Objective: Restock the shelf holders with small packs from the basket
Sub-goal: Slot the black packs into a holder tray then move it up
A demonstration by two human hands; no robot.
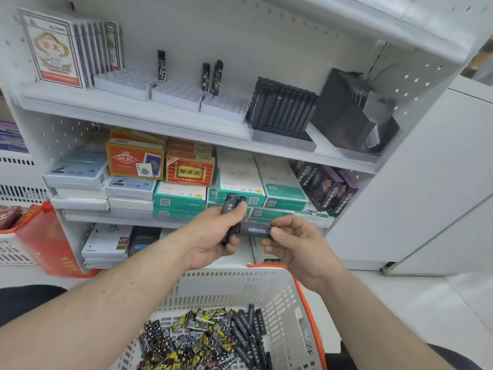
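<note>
My left hand point(213, 236) grips a couple of small black packs point(231, 206) upright, thumb pressed on their tops. My right hand point(290, 241) pinches one black pack point(254, 229) with white digits, held sideways and touching the left hand's packs. Both hands hover above the white basket point(282, 295) with an orange rim, which holds several black, yellow and patterned packs point(208, 340). On the top shelf stand three white slotted holders point(125, 82) point(177, 94) point(225, 106). One black pack point(161, 65) stands in the middle holder and two more packs point(212, 76) in the right one.
Boxed card decks and green boxes point(181, 180) fill the middle shelf. Black display boxes point(282, 109) sit at the top shelf's right, framed cards point(56, 49) at its left. A red bag point(50, 241) and another basket stand on the floor at left.
</note>
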